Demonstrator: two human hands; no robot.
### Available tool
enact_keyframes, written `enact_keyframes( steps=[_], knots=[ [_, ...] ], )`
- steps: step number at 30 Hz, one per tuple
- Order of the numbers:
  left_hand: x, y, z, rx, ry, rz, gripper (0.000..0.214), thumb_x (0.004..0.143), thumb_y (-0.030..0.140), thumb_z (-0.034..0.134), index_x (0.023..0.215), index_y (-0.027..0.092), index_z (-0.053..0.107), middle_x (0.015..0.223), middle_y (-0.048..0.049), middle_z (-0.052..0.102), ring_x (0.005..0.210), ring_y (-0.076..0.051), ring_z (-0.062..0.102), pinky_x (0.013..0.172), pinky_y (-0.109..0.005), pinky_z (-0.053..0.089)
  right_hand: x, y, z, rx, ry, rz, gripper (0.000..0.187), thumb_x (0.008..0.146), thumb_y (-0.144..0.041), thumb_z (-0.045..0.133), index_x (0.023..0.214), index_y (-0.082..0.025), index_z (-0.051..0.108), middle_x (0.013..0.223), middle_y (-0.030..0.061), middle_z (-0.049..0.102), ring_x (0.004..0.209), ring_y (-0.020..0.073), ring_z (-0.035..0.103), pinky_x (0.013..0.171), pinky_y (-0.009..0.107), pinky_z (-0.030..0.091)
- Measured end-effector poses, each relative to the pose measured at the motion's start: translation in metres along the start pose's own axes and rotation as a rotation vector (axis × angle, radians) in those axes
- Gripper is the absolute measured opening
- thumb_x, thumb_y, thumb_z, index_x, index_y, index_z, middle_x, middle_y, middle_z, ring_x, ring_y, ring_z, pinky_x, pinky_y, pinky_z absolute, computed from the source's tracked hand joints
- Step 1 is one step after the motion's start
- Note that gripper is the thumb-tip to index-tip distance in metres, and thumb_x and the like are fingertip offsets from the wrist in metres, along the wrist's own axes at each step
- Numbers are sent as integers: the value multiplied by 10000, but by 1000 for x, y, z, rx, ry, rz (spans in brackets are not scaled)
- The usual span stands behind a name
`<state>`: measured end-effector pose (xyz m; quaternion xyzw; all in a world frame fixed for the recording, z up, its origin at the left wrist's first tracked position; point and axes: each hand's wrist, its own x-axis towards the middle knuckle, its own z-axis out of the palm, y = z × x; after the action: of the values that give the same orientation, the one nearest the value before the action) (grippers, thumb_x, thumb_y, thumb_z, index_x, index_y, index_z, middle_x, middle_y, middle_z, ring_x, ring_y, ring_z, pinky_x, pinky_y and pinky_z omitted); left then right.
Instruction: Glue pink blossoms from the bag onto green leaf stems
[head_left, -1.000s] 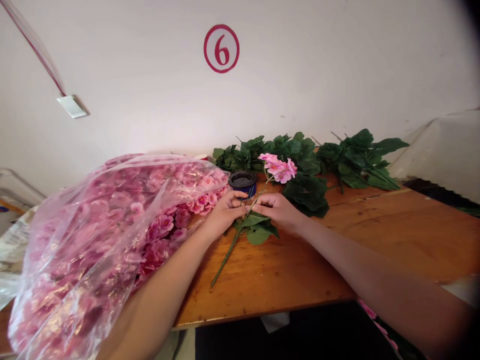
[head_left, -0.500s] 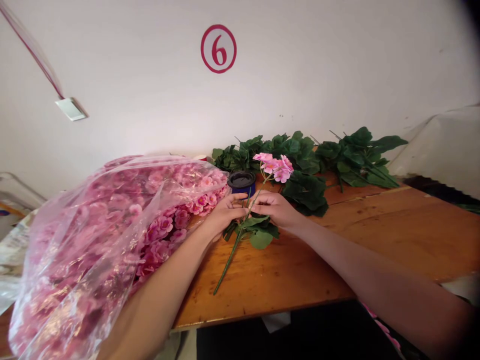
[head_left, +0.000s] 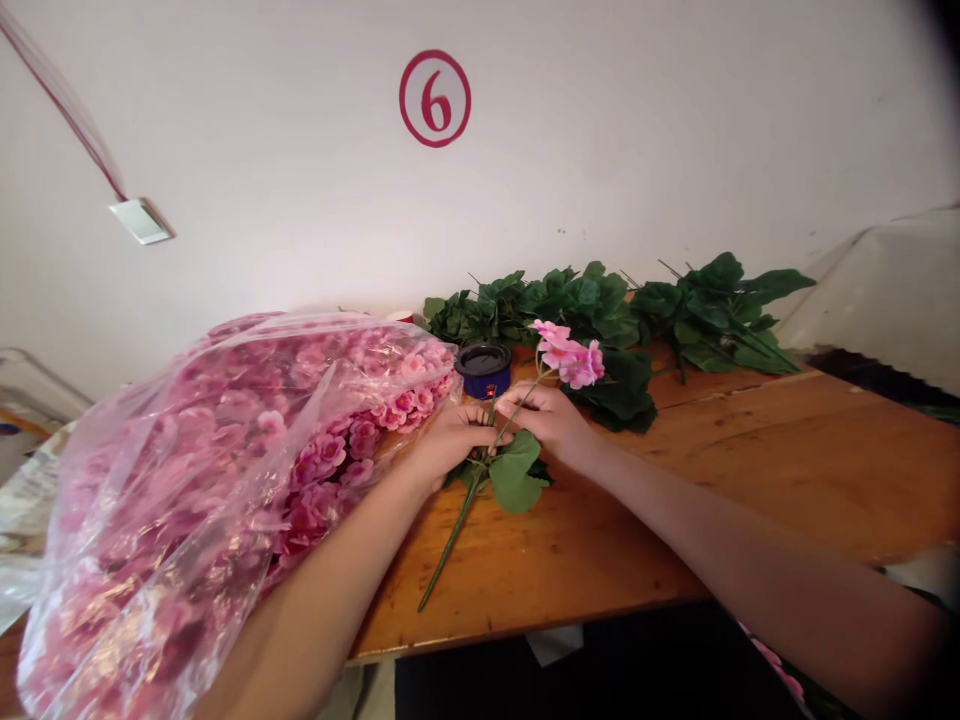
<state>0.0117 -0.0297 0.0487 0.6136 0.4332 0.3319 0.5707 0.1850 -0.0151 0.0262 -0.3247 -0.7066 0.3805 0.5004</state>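
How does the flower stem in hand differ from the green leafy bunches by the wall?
The flower stem carries pink flowers; the leafy bunches show none. The stem is between the left hand and right hand; the bunches lie on the table. Both have green leaves.

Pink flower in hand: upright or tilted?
Tilted: its thin stem slants up and rightward in view, from the left hand and right hand to the pink blossoms.

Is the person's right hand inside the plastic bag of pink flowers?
No, the right hand holds the pink-flowered stem, to the right of the plastic bag.
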Motion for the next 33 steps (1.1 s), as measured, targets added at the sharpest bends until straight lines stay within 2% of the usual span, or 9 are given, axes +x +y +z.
enact_keyframes(
  steps=[4, 9, 13, 16, 21, 25, 29, 33],
  knots=[
    [1, 0, -4, 78, 105, 121, 193, 652, 254, 705, 588, 118, 583, 564, -5, 604, 508, -83, 495, 540, -211, 363, 0, 0, 0, 136, -46, 191, 180, 782, -341, 623, 823, -173, 672, 849, 36, 661, 763, 166, 577, 711, 291, 417],
    [1, -2, -11, 361, 304, 218, 167, 688, 205, 626, 615, 160, 483, 560, 27, 583, 527, -102, 516, 531, -211, 351, -4, -12, 2, 236, -96, 245, 225, 768, -381, 644, 875, -187, 684, 817, 6, 639, 708, 134, 529, 658, 264, 376],
    [-9, 7, -7, 709, 444, 312, 194, 724, 225, 612, 619, 173, 458, 564, 45, 524, 549, -107, 491, 524, -219, 307, -4, -10, 5, 206, -37, 258, 323, 790, -493, 626, 717, -178, 625, 667, -15, 554, 612, 117, 461, 599, 263, 342],
    [-16, 15, -2, 851, 521, 383, 213, 750, 238, 617, 610, 173, 471, 564, 43, 494, 557, -108, 472, 530, -229, 296, -3, -6, 7, 178, 33, 281, 364, 794, -490, 621, 618, -176, 567, 605, -17, 515, 585, 116, 447, 576, 266, 332],
    [-17, 18, -2, 933, 509, 571, 212, 754, 151, 621, 599, 167, 478, 638, 11, 534, 664, -134, 505, 627, -253, 357, -3, -6, 12, 237, 57, 337, 348, 786, -462, 623, 599, -175, 557, 607, -12, 525, 555, 108, 449, 554, 265, 340],
    [-13, 15, -4, 924, 423, 637, 172, 766, 95, 592, 637, 169, 505, 718, -15, 570, 737, -150, 526, 681, -260, 388, -4, -6, 13, 265, 44, 378, 369, 771, -478, 633, 581, -176, 536, 581, -17, 516, 523, 96, 436, 518, 253, 332],
    [-11, 10, -6, 955, 383, 549, 161, 793, 137, 586, 652, 172, 517, 709, -21, 569, 707, -152, 522, 652, -261, 362, -5, -3, 14, 253, 32, 456, 358, 767, -465, 637, 581, -175, 538, 578, -7, 535, 494, 88, 439, 472, 237, 319],
    [-4, 2, -10, 943, 352, 440, 209, 795, 239, 623, 630, 173, 513, 632, -10, 549, 613, -143, 481, 592, -261, 297, -4, 2, 13, 205, 48, 540, 265, 761, -383, 620, 608, -166, 604, 557, 16, 556, 455, 94, 443, 410, 232, 284]
  ],
)
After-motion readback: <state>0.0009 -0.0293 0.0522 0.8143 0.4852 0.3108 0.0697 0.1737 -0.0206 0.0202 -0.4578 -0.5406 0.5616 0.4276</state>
